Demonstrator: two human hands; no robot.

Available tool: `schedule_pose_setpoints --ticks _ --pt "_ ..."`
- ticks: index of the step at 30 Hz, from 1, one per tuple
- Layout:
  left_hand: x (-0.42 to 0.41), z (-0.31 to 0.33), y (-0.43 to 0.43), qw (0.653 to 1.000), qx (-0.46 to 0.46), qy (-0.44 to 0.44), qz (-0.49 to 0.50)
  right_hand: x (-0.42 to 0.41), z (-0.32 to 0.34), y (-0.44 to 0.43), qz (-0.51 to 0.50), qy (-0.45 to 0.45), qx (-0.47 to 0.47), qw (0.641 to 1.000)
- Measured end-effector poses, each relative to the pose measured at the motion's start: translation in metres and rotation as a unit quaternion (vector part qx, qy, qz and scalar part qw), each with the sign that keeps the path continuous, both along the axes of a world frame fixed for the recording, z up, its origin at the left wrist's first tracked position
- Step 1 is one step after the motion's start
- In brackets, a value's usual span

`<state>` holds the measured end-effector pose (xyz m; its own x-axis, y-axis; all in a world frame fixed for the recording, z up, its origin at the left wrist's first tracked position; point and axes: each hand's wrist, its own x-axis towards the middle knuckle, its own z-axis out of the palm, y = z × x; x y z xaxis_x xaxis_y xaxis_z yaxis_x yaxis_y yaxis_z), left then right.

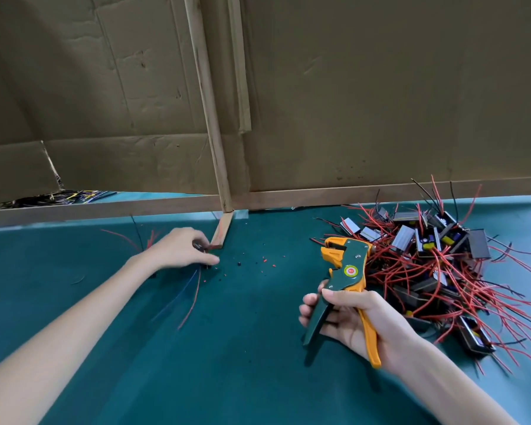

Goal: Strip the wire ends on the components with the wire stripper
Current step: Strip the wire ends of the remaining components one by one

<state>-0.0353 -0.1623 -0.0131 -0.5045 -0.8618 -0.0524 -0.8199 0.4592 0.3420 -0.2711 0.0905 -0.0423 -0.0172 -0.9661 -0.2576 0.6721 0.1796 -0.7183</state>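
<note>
The right hand (350,317) grasps the wire stripper (348,265) by its 2 handles: fingers wrap the green one and the orange one lies along the palm. The head points up and away. The handles stand spread, so I judge the tool is held ready, not squeezed. The left hand (181,248), well apart to the left of the right hand, curls its fingers down over a small dark component (200,246) on the green mat (227,348), seemingly grasping it, though blur softens the detail. Its red and dark wires (193,289) trail back toward the person, probably so the ends face the stripper. A short wooden strip (221,233) lies just beyond the left fingertips. Between the 2 hands, red and black insulation crumbs (264,260) dot the mat, likely stripping waste. The pile of components (426,265) lies just right of and beyond the right hand, near enough for easy picking.
</note>
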Motion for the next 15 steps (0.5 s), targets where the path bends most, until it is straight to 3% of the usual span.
schedule_pose_setpoints --ticks 4,12,15 --pt "-0.001 0.001 0.032 0.997 0.026 0.005 -0.072 0.001 0.001 0.001 0.000 0.011 0.001 1.000" --pt "-0.023 -0.008 0.041 0.994 -0.053 -0.064 -0.074 0.000 0.001 0.002 0.000 0.000 0.009 1.000" --pt "-0.032 -0.011 0.042 0.992 -0.083 -0.041 -0.086 -0.001 0.001 0.002 0.001 0.002 0.007 1.000"
